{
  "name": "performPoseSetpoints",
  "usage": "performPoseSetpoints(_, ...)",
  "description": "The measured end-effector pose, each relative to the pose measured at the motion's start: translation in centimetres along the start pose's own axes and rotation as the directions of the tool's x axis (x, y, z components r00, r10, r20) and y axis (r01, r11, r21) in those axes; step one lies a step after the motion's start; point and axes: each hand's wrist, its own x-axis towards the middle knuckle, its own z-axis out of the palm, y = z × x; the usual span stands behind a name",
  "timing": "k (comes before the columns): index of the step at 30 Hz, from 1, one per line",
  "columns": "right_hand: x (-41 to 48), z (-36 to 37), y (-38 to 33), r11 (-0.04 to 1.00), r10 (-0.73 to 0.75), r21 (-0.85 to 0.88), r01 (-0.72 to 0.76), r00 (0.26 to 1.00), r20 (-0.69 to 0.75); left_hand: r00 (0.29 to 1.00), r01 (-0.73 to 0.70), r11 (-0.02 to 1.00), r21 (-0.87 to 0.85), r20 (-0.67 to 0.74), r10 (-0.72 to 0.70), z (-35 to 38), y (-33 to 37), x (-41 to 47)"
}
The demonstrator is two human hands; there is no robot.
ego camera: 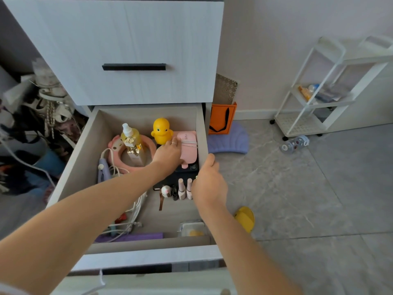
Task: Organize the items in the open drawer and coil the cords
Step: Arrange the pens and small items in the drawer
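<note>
Left hand [168,154] holds pink pouch [189,150] lengthwise front-to-back.

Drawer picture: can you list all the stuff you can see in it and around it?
drawer: 1, pale wood, pulled open
duck: 1, yellow, back of the drawer
spray bottle: 1, yellow with a white cap, standing inside the ring
ring: 1, pink, back left of the drawer
pouch: 1, pink, back right of the drawer
nail polish bottles: 2, pale pink, near the right wall
cords: several, white, tangled along the left side
paper bag: 1, orange, on the floor right of the drawer
cart: 1, white, by the far wall
left hand: 1, touching the pouch
right hand: 1, gripping the drawer's right wall
</note>
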Motion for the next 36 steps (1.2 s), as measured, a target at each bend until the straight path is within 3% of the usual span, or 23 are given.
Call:
performPoseSetpoints(12, -0.9, 0.3, 0.0, 0.998, 0.0, -0.063, -0.002, 1.0, -0.028, 1.0, 0.02, 0.999, 0.051, -0.002, -0.02, 1.0, -0.5, 0.7)
performPoseSetpoints(20, -1.5, -0.1, 0.0, 0.994, -0.023, -0.11, 0.021, 1.0, -0.02, 0.998, 0.041, 0.992, -0.12, 0.047, -0.035, 1.4, -0.1, 0.5)
performPoseSetpoints(24, -1.5, -0.2, 0.2, 0.991, -0.032, -0.129, 0.029, 0.999, -0.025, 0.989, 0.041, 0.96, -0.278, -0.125, -0.079, -0.4, -0.2, -1.0)
performPoseSetpoints(28, -1.8, -0.2, 0.1, 0.991, -0.025, -0.134, 0.023, 1.0, -0.015, 0.918, 0.014, 0.891, -0.454, -0.348, -0.191, -2.2, -2.6, -5.0)
performPoseSetpoints(30, -1.9, -0.2, -0.2, 0.988, -0.028, -0.155, 0.022, 0.999, -0.039, 0.888, 0.037, 0.883, -0.469, -0.389, -0.244, -2.4, -5.1, -7.3)
performPoseSetpoints(32, -2.2, -0.1, -0.3, 0.952, -0.134, -0.293, 0.087, 0.98, -0.146, 0.878, 0.105, 0.906, -0.409, -0.39, -0.278, -2.0, -7.9, -9.6)
performPoseSetpoints(34, -2.4, 0.2, -0.4, 0.882, -0.337, -0.417, 0.221, 0.914, -0.227, 0.873, 0.167, 0.923, -0.346, -0.383, -0.302, -1.2, -10.4, -11.6)
performPoseSetpoints(36, -2.9, 0.1, -0.8, 0.797, -0.529, -0.413, 0.44, 0.84, -0.125, 0.887, 0.207, 0.944, -0.257, -0.358, -0.292, -0.4, -12.1, -13.3)
